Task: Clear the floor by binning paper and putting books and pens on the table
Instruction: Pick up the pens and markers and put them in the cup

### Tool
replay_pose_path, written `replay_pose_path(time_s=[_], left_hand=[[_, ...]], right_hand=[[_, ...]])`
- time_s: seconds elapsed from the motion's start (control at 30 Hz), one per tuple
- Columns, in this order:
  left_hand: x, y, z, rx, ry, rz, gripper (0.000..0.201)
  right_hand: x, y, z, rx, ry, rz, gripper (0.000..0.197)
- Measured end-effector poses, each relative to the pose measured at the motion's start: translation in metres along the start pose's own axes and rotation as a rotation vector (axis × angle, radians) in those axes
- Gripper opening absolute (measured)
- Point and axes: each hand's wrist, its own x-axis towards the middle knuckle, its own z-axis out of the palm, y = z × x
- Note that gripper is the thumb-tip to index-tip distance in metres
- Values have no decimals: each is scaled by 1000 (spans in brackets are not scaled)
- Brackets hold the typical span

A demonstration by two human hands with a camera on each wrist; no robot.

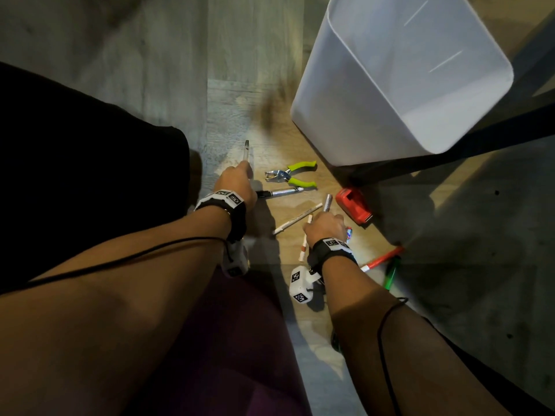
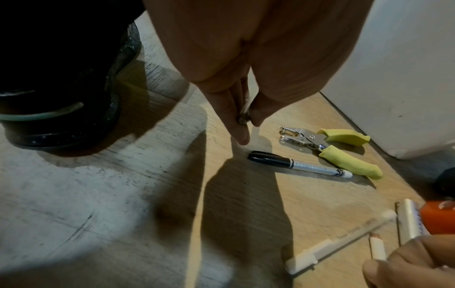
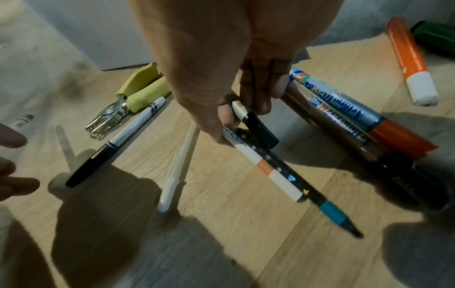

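Note:
My left hand pinches a clear pen just above the wooden floor; in the left wrist view its fingertips close round the pen's end. My right hand grips a bundle of pens: a white-and-orange pen, a black pen with a teal grip and a silver marker with an orange cap. On the floor between the hands lie a black-capped marker and a white pen. An orange marker and a green marker lie to the right.
A white bin stands on the floor just beyond the pens. A hole punch with yellow-green handles and a red tape measure lie near it. A black table leg crosses at the right. My shoe is at the left.

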Motion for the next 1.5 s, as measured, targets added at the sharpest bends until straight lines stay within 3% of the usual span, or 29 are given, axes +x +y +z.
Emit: replay_pose_path(time_s=[0.33, 0.57, 0.6, 0.73, 0.83, 1.03, 1.17, 1.33, 1.4, 1.47, 1.5], left_hand=[[-8, 0, -2, 5, -32, -12, 36], [-39, 24, -25, -88, -97, 0, 83], [-44, 30, -32, -91, -90, -10, 80], [-67, 52, -60, -175, -38, 19, 24], [-94, 73, -92, -194, -50, 79, 16], [-157, 122, -146, -259, -165, 379, 10], [-224, 152, -190, -446, -206, 553, 27], [-305, 151, -260, -512, -216, 772, 5], [-334, 147, -288, -570, -235, 813, 13], [-365, 146, -317, -489, -169, 950, 23], [-378, 148, -331, -364, -63, 1044, 26]], right_hand=[[-9, 5, -10, 217, -2, 23, 27], [-57, 16, -56, 487, 134, -116, 15], [-67, 17, -66, 504, 172, -158, 15], [-109, 12, -111, 572, 278, -248, 21], [-147, 8, -153, 623, 367, -290, 20], [-227, 14, -222, 720, 517, -358, 19], [-284, 24, -254, 730, 598, -406, 17], [-359, 30, -286, 823, 616, -531, 14], [-391, 31, -304, 866, 664, -589, 13], [-421, 32, -327, 882, 730, -654, 11], [-437, 32, -340, 880, 750, -685, 12]])
